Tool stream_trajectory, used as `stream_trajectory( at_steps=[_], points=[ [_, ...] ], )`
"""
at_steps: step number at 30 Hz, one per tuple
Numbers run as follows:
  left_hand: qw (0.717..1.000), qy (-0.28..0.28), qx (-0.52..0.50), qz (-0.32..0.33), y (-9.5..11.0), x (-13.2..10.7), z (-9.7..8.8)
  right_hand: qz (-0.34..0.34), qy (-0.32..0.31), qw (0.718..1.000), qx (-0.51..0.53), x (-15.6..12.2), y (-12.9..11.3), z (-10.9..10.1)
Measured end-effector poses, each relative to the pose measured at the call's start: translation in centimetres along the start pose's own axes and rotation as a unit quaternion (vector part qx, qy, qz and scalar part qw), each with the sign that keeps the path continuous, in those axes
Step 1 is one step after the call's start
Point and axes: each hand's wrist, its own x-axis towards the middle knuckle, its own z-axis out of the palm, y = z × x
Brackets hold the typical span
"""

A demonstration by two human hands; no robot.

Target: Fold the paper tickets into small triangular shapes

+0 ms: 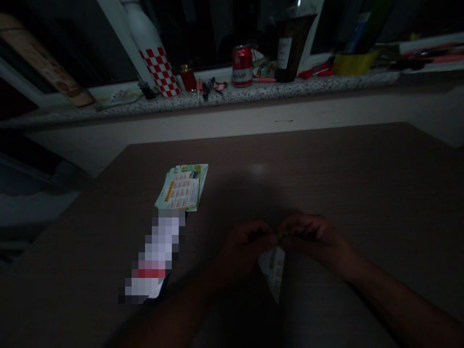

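fingers of the left hand (246,244) and right hand (311,237) pinch the top of a small pale printed card (276,270), its long axis hanging toward lower centre frame.

Red can (242,65): white band lettering, partly legible "…ier".

A small, light-coloured printed paper card (274,270), with faint green and orange markings, hangs just above the dark brown wood-grain table. Its top edge is pinched between the fingertips of the left hand (244,244) and the right hand (311,237), which meet above it. The card points downward toward the person, slightly folded or bent along its length. The dim light leaves its print unreadable.
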Motion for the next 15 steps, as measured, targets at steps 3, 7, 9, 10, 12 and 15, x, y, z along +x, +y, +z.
stream_trajectory(
  at_steps=[3,7,9,10,12,15],
  points=[
    [0.998,0.004,-0.06,-0.03,-0.16,0.13,-0.08,-0.002,-0.008,1.0,0.0,-0.12,-0.33,0.1],
    [0.988,0.001,-0.13,-0.08,-0.41,0.34,-0.15,-0.026,-0.006,0.999,-0.018,-0.35,-0.66,0.24],
    [0.981,-0.002,-0.165,-0.103,-0.36,0.43,-0.11,-0.036,-0.001,0.999,-0.039,-0.48,-0.72,0.27],
    [0.977,-0.008,-0.179,-0.114,-0.3,0.46,-0.1,-0.041,0.004,0.998,-0.052,-0.53,-0.73,0.27],
    [0.971,-0.023,-0.2,-0.132,-0.16,0.48,-0.1,-0.056,0.014,0.995,-0.081,-0.63,-0.71,0.27],
    [0.966,-0.035,-0.205,-0.151,0.0,0.37,-0.2,-0.088,0.02,0.988,-0.128,-0.74,-0.78,0.26]
  ],
)
